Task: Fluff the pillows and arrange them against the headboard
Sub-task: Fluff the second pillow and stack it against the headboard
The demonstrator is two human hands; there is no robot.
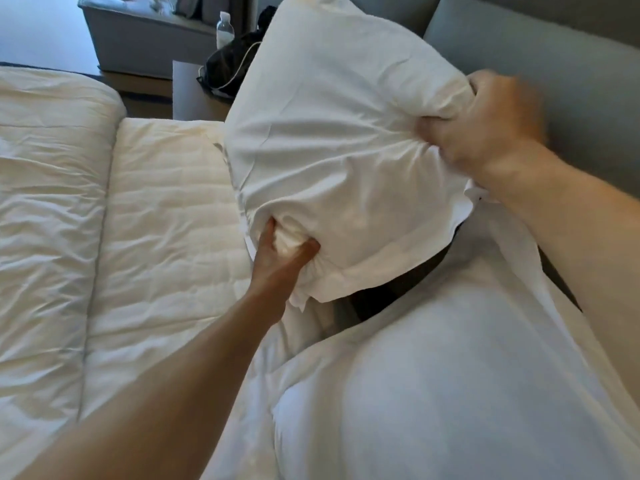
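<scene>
Two bare forearms in view, no sleeves, no watch, no rings or gloves seen; left hand (282,252) sharp, right hand (485,129) motion-blurred, fine arm hair visible near right wrist

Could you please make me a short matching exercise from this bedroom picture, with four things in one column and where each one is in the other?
Things:
1. held pillow
2. second pillow
3. water bottle
4. headboard

Places or states:
A. lying on the bed, nearest the camera
B. grey panel behind the right hand
C. standing at the back, beside a dark bag
D. raised, in the grip of both hands, left hand at its lower edge

Pairs: 1-D, 2-A, 3-C, 4-B
</scene>
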